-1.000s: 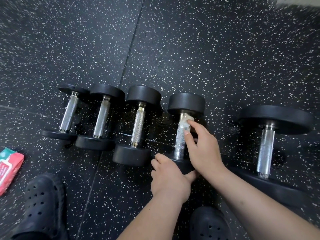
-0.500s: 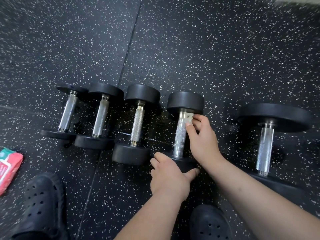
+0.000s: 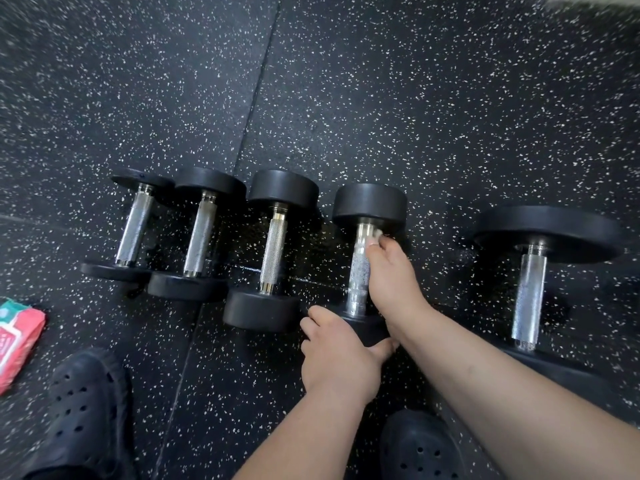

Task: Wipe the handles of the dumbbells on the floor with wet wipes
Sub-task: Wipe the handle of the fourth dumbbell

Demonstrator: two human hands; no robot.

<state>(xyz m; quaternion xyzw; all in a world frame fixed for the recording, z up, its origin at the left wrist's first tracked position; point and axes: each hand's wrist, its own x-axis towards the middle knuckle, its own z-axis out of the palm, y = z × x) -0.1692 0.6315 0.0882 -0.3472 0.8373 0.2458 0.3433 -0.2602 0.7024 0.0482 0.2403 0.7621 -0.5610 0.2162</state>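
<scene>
Since a second ago your right hand (image 3: 394, 282) has edged the wet wipe (image 3: 375, 234) closer to the far head. It now pinches the wipe against the top of the handle (image 3: 360, 271). Nearer you, your left hand (image 3: 337, 358) grips the near head (image 3: 363, 329), steadying the dumbbell. If that grip slackens, the dumbbell could roll into the neighbouring dumbbell (image 3: 273, 247) just left. The large dumbbell (image 3: 530, 296) lies well right, with nothing between. The wipes pack (image 3: 17, 337) lies far left — a long reach.
</scene>
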